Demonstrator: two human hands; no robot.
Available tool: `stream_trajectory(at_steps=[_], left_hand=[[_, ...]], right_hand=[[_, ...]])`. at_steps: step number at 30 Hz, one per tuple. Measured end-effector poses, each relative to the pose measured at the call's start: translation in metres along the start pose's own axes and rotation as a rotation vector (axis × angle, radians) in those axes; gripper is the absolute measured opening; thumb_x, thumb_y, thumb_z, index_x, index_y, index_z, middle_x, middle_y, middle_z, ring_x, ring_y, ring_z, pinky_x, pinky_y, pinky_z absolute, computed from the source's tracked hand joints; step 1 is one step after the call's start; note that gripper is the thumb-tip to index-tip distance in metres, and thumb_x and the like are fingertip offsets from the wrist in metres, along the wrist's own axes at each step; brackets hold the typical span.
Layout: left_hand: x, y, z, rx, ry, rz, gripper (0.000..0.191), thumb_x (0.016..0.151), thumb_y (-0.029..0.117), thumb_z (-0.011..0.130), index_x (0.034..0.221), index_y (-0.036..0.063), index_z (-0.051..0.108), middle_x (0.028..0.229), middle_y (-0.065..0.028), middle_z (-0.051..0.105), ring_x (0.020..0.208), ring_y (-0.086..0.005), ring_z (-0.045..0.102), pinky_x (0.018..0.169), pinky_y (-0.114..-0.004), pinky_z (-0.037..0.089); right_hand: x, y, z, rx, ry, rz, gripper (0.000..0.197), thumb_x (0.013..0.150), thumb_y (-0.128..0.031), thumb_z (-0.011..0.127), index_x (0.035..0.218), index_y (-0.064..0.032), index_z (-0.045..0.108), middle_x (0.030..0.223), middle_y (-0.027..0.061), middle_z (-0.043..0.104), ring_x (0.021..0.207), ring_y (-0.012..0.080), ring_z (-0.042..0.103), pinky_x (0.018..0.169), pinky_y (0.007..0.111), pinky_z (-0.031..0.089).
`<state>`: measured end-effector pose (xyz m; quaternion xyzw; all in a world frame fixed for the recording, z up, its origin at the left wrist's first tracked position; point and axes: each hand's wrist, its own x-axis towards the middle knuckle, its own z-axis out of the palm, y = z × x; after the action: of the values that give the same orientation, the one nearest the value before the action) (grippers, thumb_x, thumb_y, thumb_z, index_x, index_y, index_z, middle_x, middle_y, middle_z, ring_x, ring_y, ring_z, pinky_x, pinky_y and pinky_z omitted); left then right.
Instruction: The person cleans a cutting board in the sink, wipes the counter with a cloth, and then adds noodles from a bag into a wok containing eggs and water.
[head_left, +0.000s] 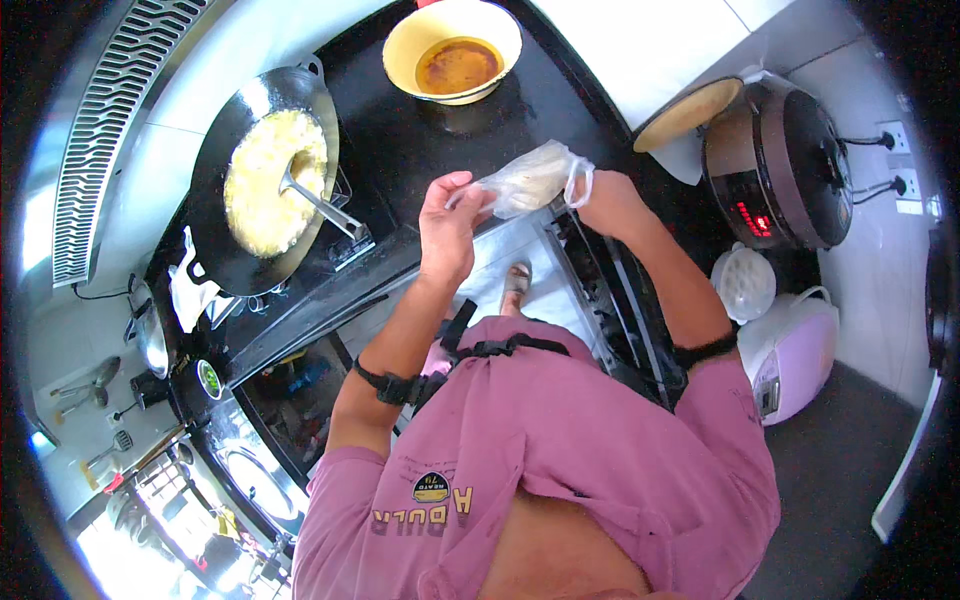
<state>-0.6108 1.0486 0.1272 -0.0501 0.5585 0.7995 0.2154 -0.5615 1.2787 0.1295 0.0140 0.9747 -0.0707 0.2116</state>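
Observation:
Between my two hands a thin clear plastic bag (529, 180) with pale contents is held up over the counter's front edge. My left hand (452, 221) pinches one end of it between thumb and fingers. At the other end, by the bag's looped handle, my right hand (611, 201) is closed on the plastic; its fingertips are mostly hidden. What the pale contents are cannot be made out. To the left, a black wok (217, 259) on the stove holds pale yellow, foamy food (259, 187), with a metal ladle (319, 202) resting in it.
A cream enamel basin (405, 60) with brown-yellow liquid stands at the back. On the right are a round wooden board (686, 116), a dark electric cooker (780, 165) with lit display, a white lidded container (742, 285) and a lilac rice cooker (806, 352). Left lies a sink (259, 480).

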Motion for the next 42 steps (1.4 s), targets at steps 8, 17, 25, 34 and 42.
stream_trajectory(at_steps=[8, 17, 25, 34, 42], left_hand=[[0.001, 0.011, 0.011, 0.037, -0.087, 0.008, 0.023, 0.098, 0.016, 0.054, 0.117, 0.0051, 0.051, 0.109, -0.0092, 0.064, 0.053, -0.0081, 0.051, 0.048, -0.021, 0.044], [0.003, 0.011, 0.007, 0.146, -0.133, 0.012, 0.033, 0.098, 0.015, 0.053, 0.129, 0.0073, 0.046, 0.125, -0.0106, 0.060, 0.051, -0.0069, 0.048, 0.046, -0.021, 0.039], [0.006, 0.008, -0.022, 0.092, -0.093, -0.095, 0.034, 0.097, 0.008, 0.052, 0.130, 0.0082, 0.046, 0.121, -0.0086, 0.060, 0.058, -0.0113, 0.055, 0.054, -0.025, 0.047], [0.035, -0.048, -0.051, -0.192, -0.057, -0.440, 0.078, 0.091, 0.055, 0.056, 0.151, 0.0216, 0.019, 0.152, -0.0125, 0.027, 0.135, -0.0352, 0.032, 0.103, -0.057, 0.033], [0.071, -0.046, -0.024, -0.565, -0.191, -0.383, 0.049, 0.102, 0.040, 0.036, 0.141, 0.0089, 0.038, 0.138, -0.0098, 0.049, 0.124, -0.0288, 0.051, 0.100, -0.052, 0.043]], right_hand=[[0.031, -0.030, 0.004, 0.370, 0.198, -0.281, 0.018, 0.085, -0.011, 0.052, 0.094, -0.0011, 0.063, 0.093, 0.0200, 0.066, 0.088, 0.0371, 0.064, 0.077, 0.046, 0.051], [0.050, -0.032, 0.016, 0.022, 0.143, -0.334, 0.017, 0.085, -0.010, 0.053, 0.098, -0.0046, 0.063, 0.097, 0.0152, 0.064, 0.091, 0.0332, 0.065, 0.082, 0.044, 0.051], [0.071, -0.038, -0.028, 0.357, -0.323, -0.232, 0.040, 0.091, -0.024, 0.053, 0.128, -0.0092, 0.055, 0.122, 0.0171, 0.062, 0.112, 0.0310, 0.060, 0.098, 0.040, 0.045], [0.091, 0.006, 0.000, 0.375, -0.154, -0.385, 0.050, 0.080, -0.025, 0.065, 0.126, -0.0048, 0.057, 0.114, 0.0179, 0.065, 0.102, 0.0319, 0.064, 0.091, 0.039, 0.049], [0.111, -0.008, 0.014, 1.933, -0.510, 0.025, 0.047, 0.092, -0.024, 0.058, 0.130, 0.0022, 0.051, 0.120, 0.0127, 0.062, 0.106, 0.0203, 0.062, 0.094, 0.035, 0.050]])
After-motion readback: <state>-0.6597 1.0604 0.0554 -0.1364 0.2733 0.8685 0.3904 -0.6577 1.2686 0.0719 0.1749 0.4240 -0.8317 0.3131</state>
